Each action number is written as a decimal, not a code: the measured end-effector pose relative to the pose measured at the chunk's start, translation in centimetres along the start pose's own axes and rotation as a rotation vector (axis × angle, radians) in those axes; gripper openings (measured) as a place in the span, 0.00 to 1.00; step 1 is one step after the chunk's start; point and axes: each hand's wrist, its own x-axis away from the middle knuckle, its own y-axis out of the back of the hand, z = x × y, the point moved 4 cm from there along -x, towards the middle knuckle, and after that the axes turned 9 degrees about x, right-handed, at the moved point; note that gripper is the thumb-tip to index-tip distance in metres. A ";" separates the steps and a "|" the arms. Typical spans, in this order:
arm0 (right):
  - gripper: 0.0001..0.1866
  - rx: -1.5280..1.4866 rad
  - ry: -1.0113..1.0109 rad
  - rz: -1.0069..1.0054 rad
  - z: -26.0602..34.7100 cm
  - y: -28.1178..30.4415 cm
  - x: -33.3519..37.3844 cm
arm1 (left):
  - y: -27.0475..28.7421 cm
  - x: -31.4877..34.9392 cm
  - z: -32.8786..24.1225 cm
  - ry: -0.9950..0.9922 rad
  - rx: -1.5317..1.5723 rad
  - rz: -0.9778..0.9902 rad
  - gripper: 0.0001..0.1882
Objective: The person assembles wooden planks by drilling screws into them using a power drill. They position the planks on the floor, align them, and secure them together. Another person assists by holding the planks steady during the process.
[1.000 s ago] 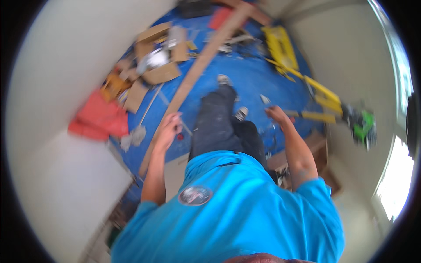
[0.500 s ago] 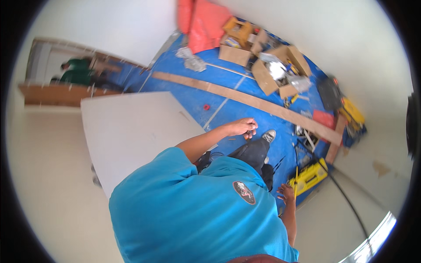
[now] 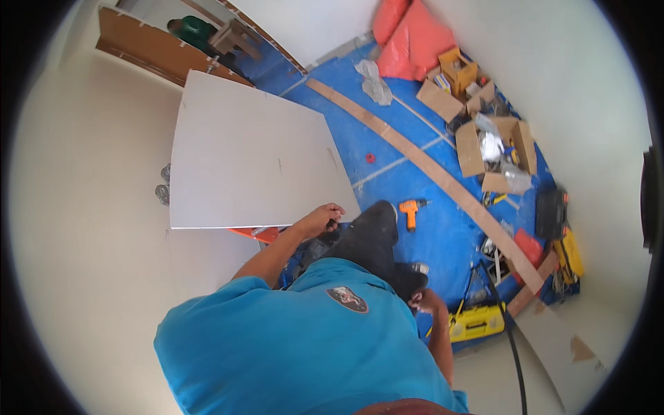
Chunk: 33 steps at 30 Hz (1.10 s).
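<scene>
Compared with half a second earlier, the left hand (image 3: 324, 218) now overlaps the near right corner of the white panel (image 3: 252, 159) — contact uncertain — so the panel appears within reach; its fingers curl, contents unclear. An orange drill (image 3: 412, 211) now shows right of the panel on blue floor sheeting (image 3: 443, 256). The right hand (image 3: 427, 302), farther right of the panel, is bent — grip indeterminable.

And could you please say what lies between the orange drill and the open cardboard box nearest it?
In the head view, the long wooden plank lies between the drill and that box, with blue floor covering on either side.
</scene>
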 end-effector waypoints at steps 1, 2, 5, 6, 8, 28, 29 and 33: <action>0.13 0.159 0.063 -0.061 0.1 0.0 -0.5 | 0.5 0.4 0.1 -0.028 -0.090 -0.005 0.12; 0.11 0.018 0.140 0.003 0.3 -0.2 -0.8 | 0.8 0.5 0.7 -0.014 -0.176 -0.010 0.13; 0.09 -0.340 0.028 0.179 0.8 0.0 0.2 | 1.7 2.0 3.5 -0.043 -0.514 0.033 0.15; 0.09 -0.499 0.056 0.192 1.9 0.1 1.2 | 2.0 2.4 3.8 -0.144 -0.656 0.049 0.17; 0.10 -0.605 0.073 0.249 5.0 0.6 3.2 | 2.7 3.6 4.8 -0.208 -0.711 0.006 0.17; 0.11 -0.822 0.108 0.411 19.4 6.1 -0.6 | 7.5 -5.0 -5.4 0.535 -0.802 0.493 0.16; 0.12 -0.819 0.088 0.451 19.2 6.1 -0.8 | 7.2 -4.4 -5.7 0.570 -0.798 0.510 0.15; 0.14 -0.782 0.062 0.583 17.1 5.8 -2.3 | 5.3 -4.4 -6.1 0.689 -0.781 0.622 0.13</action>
